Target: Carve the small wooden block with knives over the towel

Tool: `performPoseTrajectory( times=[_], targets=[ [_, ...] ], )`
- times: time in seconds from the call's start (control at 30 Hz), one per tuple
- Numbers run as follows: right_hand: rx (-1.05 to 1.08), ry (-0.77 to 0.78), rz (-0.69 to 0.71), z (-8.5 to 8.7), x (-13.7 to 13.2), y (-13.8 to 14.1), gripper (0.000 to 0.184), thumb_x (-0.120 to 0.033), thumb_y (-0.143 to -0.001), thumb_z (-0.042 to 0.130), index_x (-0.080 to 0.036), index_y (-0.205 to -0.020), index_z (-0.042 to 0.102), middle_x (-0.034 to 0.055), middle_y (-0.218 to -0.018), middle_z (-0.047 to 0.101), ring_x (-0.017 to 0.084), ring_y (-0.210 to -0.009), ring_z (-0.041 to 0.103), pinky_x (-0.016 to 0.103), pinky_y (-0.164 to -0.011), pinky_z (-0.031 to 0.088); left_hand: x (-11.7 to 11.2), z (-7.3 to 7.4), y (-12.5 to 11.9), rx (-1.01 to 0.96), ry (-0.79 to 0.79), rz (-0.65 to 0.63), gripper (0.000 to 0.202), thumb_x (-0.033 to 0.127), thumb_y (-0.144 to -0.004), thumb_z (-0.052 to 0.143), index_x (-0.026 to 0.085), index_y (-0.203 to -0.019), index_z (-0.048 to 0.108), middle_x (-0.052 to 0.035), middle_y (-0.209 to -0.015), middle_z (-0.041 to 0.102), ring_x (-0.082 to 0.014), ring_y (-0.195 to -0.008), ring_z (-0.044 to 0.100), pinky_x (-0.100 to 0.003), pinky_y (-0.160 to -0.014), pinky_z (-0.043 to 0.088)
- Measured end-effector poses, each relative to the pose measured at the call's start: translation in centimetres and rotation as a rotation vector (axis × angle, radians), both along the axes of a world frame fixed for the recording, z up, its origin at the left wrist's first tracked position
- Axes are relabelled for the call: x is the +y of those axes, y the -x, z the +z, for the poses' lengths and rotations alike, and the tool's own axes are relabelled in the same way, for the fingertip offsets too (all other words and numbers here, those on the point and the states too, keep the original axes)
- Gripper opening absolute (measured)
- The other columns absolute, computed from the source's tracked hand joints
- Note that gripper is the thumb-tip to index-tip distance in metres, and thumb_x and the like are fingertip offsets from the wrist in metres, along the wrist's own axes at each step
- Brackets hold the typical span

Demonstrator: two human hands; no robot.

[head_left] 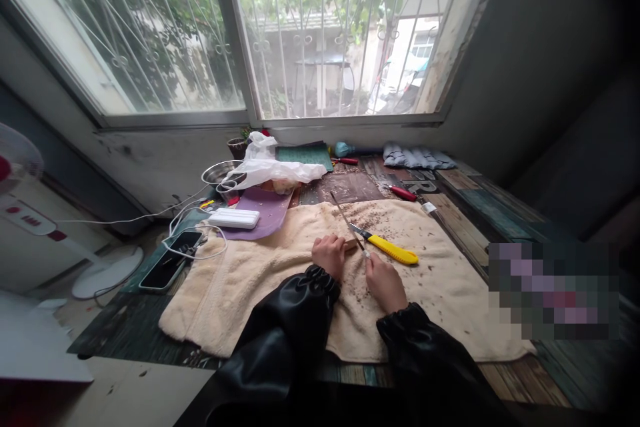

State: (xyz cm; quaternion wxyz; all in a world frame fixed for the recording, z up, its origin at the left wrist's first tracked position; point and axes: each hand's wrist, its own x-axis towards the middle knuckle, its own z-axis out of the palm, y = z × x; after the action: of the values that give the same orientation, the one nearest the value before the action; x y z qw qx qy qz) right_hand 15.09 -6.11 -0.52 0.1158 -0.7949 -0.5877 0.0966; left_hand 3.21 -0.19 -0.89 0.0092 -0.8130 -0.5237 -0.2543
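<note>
Legible writing: a pale letter R, centre right of the frame, printed on the plank-patterned surface point(463, 213); the character beside it is unclear. A small white tag point(429, 207) lies at the far right edge of the towel point(450, 320); its print is too small to read. Markings on the fan point(31, 218), far left, likewise unreadable. A patch at right is pixelated; contents cannot be told.

Hands, just right of centre: left hand point(329, 255) closed round a small brown piece point(351, 244), which sits over the towel; right hand point(386, 285) gripping the end of a slim dark tool point(341, 208), its length slanting to upper left across the piece. Yellow-handled knife point(393, 249) lies just beyond the right hand, blade end beside the slim tool; contact cannot be told.

Edges and room: the towel's near edge lies close to the surface's front edge, bottom of frame. Right of the right hand, the towel is open apart from scattered crumbs. Left of the left hand, rumpled towel runs toward a phone point(170, 261) and white cable point(219, 255) near the surface's left edge. Beyond, the purple sheet point(260, 213) and plastic bag point(285, 172) crowd the upper centre-left.
</note>
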Motion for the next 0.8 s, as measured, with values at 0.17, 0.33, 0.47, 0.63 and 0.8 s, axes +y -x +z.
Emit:
performPoseTrajectory(
  times=[0.17,0.33,0.47,0.63,0.8],
  targets=[
    [0.008,-0.004,0.013,-0.19,-0.27,-0.13,0.032,-0.03,-0.083,0.023,-0.018,-0.092,0.051,0.0063,-0.073,0.059,0.013,-0.064,0.052,0.021,-0.054,0.027,0.0,-0.11,-0.13,-0.003,0.007,0.008,0.018,0.03,-0.08,0.039,0.023,-0.076,0.055,0.0,-0.077,0.056,-0.0127,-0.074,0.048,-0.028,-0.068,0.027],
    [0.0,0.003,0.017,-0.26,-0.29,-0.2,0.03,-0.029,-0.083,0.023,-0.018,-0.088,0.051,0.0066,-0.072,0.06,0.013,-0.063,0.053,0.022,-0.053,0.026,-0.08,-0.21,-0.18,-0.009,-0.014,0.003,0.017,0.03,-0.08,0.039,0.024,-0.076,0.055,0.0008,-0.077,0.056,-0.013,-0.074,0.047,-0.028,-0.068,0.027],
    [-0.001,-0.002,0.008,-0.29,-0.05,0.2,0.03,-0.029,-0.083,0.023,-0.018,-0.091,0.05,0.0065,-0.074,0.059,0.013,-0.063,0.053,0.022,-0.053,0.026,-0.03,-0.32,-0.1,-0.013,-0.016,0.002,0.017,0.03,-0.079,0.04,0.024,-0.076,0.055,0.0007,-0.077,0.056,-0.0133,-0.074,0.047,-0.028,-0.068,0.027],
    [-0.023,0.006,-0.003,-0.88,-0.52,0.4,0.031,-0.029,-0.083,0.022,-0.018,-0.089,0.05,0.006,-0.071,0.059,0.013,-0.063,0.053,0.022,-0.053,0.026,-0.06,-0.36,-0.12,-0.022,-0.022,0.003,0.018,0.03,-0.08,0.039,0.024,-0.076,0.055,0.0004,-0.076,0.055,-0.0131,-0.074,0.047,-0.028,-0.068,0.027],
    [-0.017,0.002,0.001,-0.42,-0.21,0.3,0.033,-0.03,-0.083,0.021,-0.018,-0.09,0.05,0.0067,-0.074,0.059,0.014,-0.065,0.053,0.022,-0.053,0.027,-0.45,-0.36,-0.21,-0.012,-0.033,-0.015,0.017,0.029,-0.079,0.04,0.022,-0.075,0.055,-0.0005,-0.076,0.055,-0.0133,-0.073,0.046,-0.028,-0.067,0.026]
  ],
)
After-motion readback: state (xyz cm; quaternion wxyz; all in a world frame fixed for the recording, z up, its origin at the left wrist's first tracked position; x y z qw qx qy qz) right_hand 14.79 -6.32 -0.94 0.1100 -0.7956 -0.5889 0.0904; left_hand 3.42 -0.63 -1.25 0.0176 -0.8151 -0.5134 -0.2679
